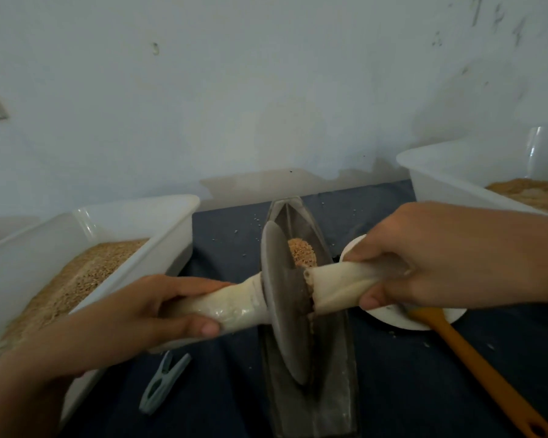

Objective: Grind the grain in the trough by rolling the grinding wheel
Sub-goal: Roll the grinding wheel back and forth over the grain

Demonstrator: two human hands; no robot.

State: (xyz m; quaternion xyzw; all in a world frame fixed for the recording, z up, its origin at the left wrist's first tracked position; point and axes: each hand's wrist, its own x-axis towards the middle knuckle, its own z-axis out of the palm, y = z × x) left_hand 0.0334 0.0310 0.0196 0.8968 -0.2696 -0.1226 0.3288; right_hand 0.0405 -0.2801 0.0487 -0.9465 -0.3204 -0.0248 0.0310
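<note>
A grey metal boat-shaped trough [336,368] lies lengthwise on the dark blue table. The grey grinding wheel [282,298] stands on edge in it, near the trough's middle. A small heap of tan grain [301,251] sits in the trough just beyond the wheel. The wheel's axle handles are wrapped in pale cloth. My left hand [168,311] grips the left handle [231,306]. My right hand [424,257] grips the right handle [339,286]. The trough's near end runs off the bottom of the view.
A white tub of grain [159,248] stands at the left, another white tub [440,181] at the back right. A white dish [393,314] and an orange spatula handle [475,361] lie right of the trough. A grey-green clothes peg [163,382] lies at the left front. A pale wall rises behind.
</note>
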